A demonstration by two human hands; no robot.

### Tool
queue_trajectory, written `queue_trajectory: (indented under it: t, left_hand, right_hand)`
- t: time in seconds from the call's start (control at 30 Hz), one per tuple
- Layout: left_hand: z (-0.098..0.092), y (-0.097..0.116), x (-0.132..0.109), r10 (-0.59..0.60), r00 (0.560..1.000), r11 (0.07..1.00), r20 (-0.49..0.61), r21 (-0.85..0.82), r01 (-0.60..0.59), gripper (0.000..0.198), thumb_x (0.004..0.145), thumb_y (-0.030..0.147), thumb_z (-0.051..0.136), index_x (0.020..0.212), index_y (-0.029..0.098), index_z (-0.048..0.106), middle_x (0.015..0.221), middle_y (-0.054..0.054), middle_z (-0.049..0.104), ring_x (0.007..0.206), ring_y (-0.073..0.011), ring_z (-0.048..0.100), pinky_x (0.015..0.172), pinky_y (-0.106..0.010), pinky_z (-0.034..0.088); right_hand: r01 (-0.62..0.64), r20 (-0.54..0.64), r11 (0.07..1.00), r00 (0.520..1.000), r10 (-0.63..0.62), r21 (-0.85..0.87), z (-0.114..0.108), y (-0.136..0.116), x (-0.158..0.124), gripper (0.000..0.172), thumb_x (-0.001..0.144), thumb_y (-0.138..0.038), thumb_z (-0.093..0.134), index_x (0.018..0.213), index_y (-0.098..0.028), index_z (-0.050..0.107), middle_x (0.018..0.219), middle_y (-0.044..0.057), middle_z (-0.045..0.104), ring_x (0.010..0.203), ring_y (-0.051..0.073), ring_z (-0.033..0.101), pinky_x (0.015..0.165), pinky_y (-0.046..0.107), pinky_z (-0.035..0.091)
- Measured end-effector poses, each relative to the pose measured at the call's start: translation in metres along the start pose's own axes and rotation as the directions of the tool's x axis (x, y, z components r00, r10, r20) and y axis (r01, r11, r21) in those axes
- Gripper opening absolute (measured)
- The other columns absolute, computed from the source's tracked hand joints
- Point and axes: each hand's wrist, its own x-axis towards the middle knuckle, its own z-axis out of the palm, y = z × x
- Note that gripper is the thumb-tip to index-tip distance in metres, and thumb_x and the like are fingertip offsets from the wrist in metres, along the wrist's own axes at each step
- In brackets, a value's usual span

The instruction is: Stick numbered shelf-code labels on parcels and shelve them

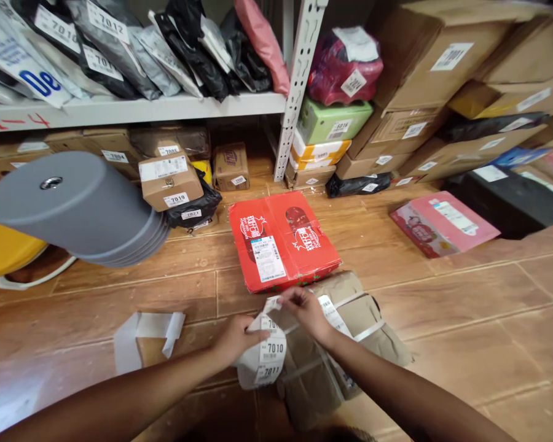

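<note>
Label roll (267, 359) held over a parcel (350, 331) on the floor
Left hand (235, 339) has its grip clamped round the roll; right hand (309, 314) pinches a label (271, 304) at the roll's top. Parcel lies just beneath both grips, red box (281, 242) just beyond them

Warm, even indoor light falls from above. The tiled floor (465, 307) shows a soft sheen at lower left. The lower shelf (239, 132) recess lies in shadow. Edges bow strongly; the stacked grey stools (74, 205) and forearms look soft.
</note>
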Motion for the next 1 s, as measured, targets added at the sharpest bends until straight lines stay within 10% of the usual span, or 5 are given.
queue_trajectory:
  t: [0.23, 0.37, 0.6, 0.8, 1.0]
  left_hand:
    - [-0.020, 0.020, 0.014, 0.513, 0.850, 0.588, 0.120, 0.672, -0.450, 0.014, 0.083, 0.027, 0.060, 0.079, 0.016, 0.069, 0.128, -0.012, 0.058, 0.123, -0.0307, 0.047, 0.102, -0.046, 0.038]
    - [-0.024, 0.008, 0.037, 0.553, 0.801, 0.439, 0.228, 0.738, -0.513, 0.013, 0.084, 0.022, 0.058, 0.086, 0.012, 0.066, 0.147, -0.017, 0.037, 0.139, -0.0332, 0.025, 0.113, -0.051, 0.029]
    - [-0.043, 0.001, 0.068, 0.615, 0.753, 0.390, 0.235, 0.739, -0.549, 0.019, 0.088, 0.013, 0.046, 0.078, 0.013, 0.063, 0.150, -0.013, 0.034, 0.142, -0.0238, 0.021, 0.115, -0.042, 0.031]
    - [-0.058, 0.032, 0.084, 0.488, 0.864, 0.471, 0.122, 0.797, -0.378, 0.026, 0.088, 0.015, 0.042, 0.080, 0.012, 0.066, 0.153, -0.011, 0.027, 0.142, -0.0249, 0.019, 0.112, -0.041, 0.034]
    - [-0.059, 0.037, 0.078, 0.502, 0.855, 0.500, 0.128, 0.764, -0.408, 0.024, 0.088, 0.017, 0.044, 0.080, 0.014, 0.067, 0.153, -0.007, 0.027, 0.143, -0.0219, 0.018, 0.114, -0.037, 0.029]
  right_hand:
    - [0.001, -0.056, 0.990, 0.998, 0.007, 0.143, -0.052, -0.024, 0.036, 0.035, 0.055, -0.046, 0.083, 0.063, -0.019, 0.063, 0.062, -0.002, 0.063, 0.058, 0.010, 0.053, 0.060, 0.025, 0.043]
    - [-0.012, -0.071, 0.973, 0.997, 0.029, 0.232, -0.052, -0.014, 0.043, 0.034, 0.051, -0.043, 0.085, 0.060, -0.019, 0.063, 0.056, -0.004, 0.061, 0.054, 0.009, 0.051, 0.056, 0.024, 0.041]
    - [0.064, -0.110, 0.978, 0.993, -0.043, 0.198, -0.039, -0.008, 0.069, 0.036, 0.050, -0.050, 0.082, 0.064, -0.022, 0.064, 0.062, -0.005, 0.065, 0.059, 0.010, 0.055, 0.064, 0.026, 0.045]
    - [0.074, 0.047, 0.997, 0.996, -0.075, 0.021, -0.061, -0.033, 0.097, 0.038, 0.042, -0.045, 0.085, 0.059, -0.018, 0.063, 0.057, -0.003, 0.062, 0.056, 0.011, 0.053, 0.061, 0.027, 0.043]
    - [0.163, 0.002, 0.827, 0.981, -0.192, -0.539, -0.072, -0.022, 0.091, 0.022, 0.063, -0.037, 0.072, 0.059, -0.020, 0.059, 0.058, -0.001, 0.060, 0.056, 0.014, 0.051, 0.058, 0.028, 0.038]
